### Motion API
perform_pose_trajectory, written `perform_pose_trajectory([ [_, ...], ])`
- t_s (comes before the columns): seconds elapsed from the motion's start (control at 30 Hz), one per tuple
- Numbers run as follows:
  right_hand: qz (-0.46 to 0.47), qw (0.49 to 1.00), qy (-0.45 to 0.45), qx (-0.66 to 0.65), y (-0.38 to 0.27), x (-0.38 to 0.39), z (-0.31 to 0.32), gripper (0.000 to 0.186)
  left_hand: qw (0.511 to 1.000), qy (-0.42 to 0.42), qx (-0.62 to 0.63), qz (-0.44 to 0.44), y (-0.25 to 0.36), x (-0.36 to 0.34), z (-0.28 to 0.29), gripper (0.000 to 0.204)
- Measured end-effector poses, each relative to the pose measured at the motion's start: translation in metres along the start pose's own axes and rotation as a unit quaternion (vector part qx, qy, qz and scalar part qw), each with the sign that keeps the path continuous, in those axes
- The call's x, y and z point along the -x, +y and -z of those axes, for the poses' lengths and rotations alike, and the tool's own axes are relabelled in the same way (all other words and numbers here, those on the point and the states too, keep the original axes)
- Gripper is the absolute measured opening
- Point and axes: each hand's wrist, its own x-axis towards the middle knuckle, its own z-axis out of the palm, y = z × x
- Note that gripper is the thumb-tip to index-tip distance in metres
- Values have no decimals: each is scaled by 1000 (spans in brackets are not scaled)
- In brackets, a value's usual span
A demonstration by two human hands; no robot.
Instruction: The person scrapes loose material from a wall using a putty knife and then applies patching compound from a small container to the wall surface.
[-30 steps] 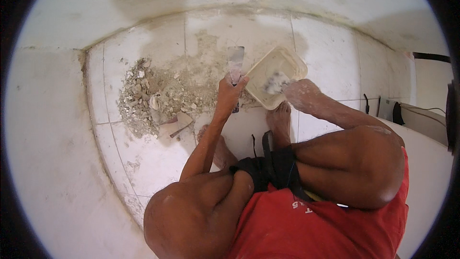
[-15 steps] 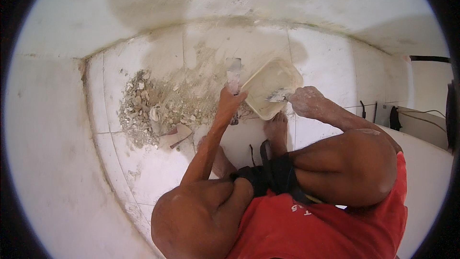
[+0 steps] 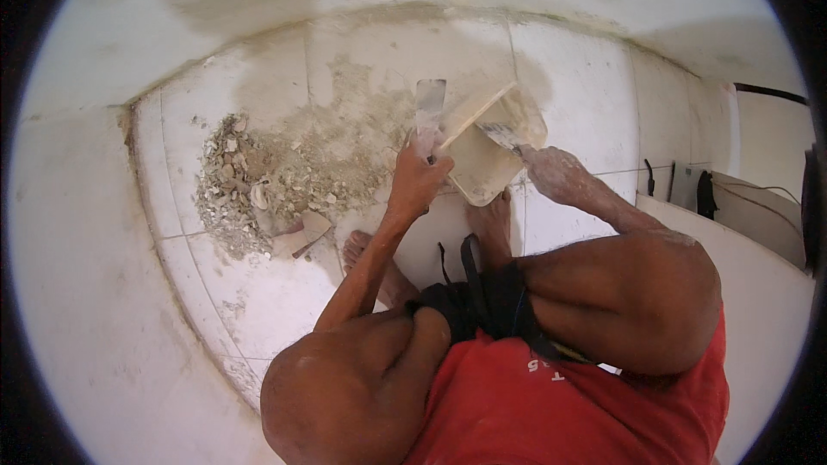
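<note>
My left hand (image 3: pixel 419 174) grips a wide putty knife (image 3: pixel 430 103), blade pointing away from me, with its thumb at the left edge of a cream plastic tub (image 3: pixel 481 172). The tub is tilted, its near part above my right foot. My right hand (image 3: pixel 553 170), whitened with powder, is closed round a second scraper (image 3: pixel 500 136), whose streaked blade lies inside the tub; its handle is mostly hidden by the fingers.
Broken chips and dust (image 3: pixel 237 189) are heaped at left, beside a torn flat piece (image 3: pixel 303 232) with a dark edge. Plastered walls (image 3: pixel 77 241) bound the tiled floor (image 3: pixel 220 297). At right are a pale panel (image 3: pixel 749 310), dark items (image 3: pixel 704 194) and cables (image 3: pixel 758 202).
The tub has tipped, its far rim now a raised diagonal edge. The putty knife in my left hand has shifted slightly, and the scraper in my right hand sits along the tub's inside.
</note>
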Motion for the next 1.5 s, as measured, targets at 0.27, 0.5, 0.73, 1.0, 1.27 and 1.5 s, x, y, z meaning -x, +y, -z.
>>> perform_pose_trajectory([
  [0.27,101,991,21,-80,1,4,22,23,999,17,42,25,7,2,-2,47],
  [0.5,75,997,33,-8,2,-19,66,10,985,28,164,49,-2,5,5,40],
  [0.73,161,928,50,331,-29,-79,81,6,980,83,179,13,9,5,-10,30],
  [1.0,83,847,13,524,-67,-89,73,8,977,50,185,94,-25,28,-36,24],
  [1.27,231,850,49,471,-63,-80,47,8,976,74,204,31,-35,29,-40,37],
  [1.5,239,847,5,475,-61,-53,39,5,956,61,280,54,-24,29,-48,27],
])
